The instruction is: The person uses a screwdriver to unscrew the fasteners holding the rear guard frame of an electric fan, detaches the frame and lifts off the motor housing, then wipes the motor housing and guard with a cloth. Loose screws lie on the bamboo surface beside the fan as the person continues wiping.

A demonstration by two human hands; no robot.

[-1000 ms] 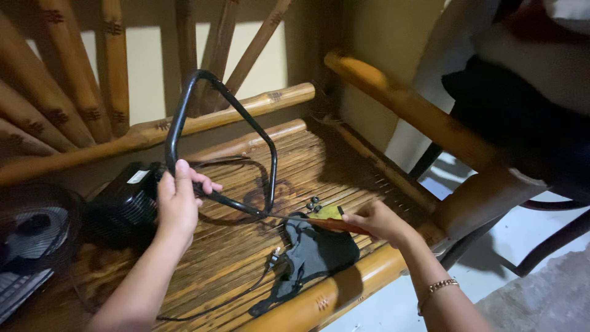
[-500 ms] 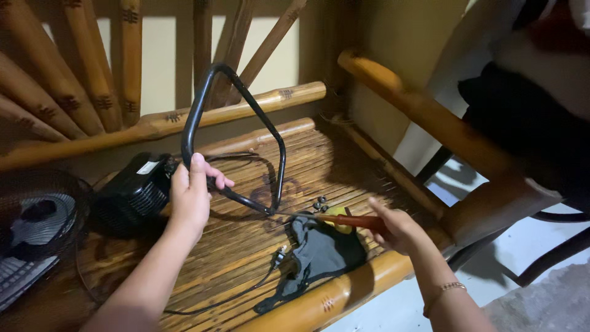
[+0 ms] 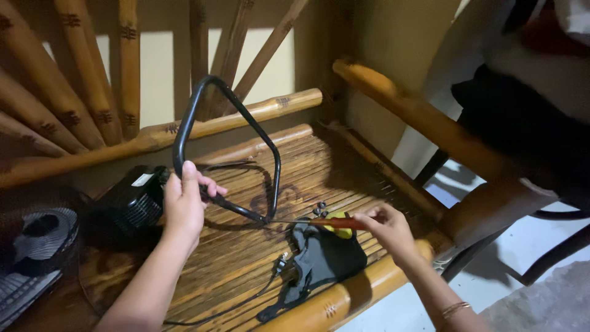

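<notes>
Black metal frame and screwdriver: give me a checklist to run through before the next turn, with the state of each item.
1. Left hand gripping the black metal frame: ok.
2. Right hand holding the screwdriver by its red handle: ok.
3. Screwdriver tip meeting the frame's lower corner: ok; whether it sits in a screw head: cannot tell.
4. Frame's lower corner resting on the bamboo seat: cannot tell.
5. Loose screws on the seat near the tool: ok.
6. Power cord away from the working corner: ok.

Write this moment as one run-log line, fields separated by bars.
left hand: grips black bent frame | right hand: holds red-handled screwdriver, tip at frame's lower corner | surface: bamboo bench | nearby: grey cloth, black motor housing
</notes>
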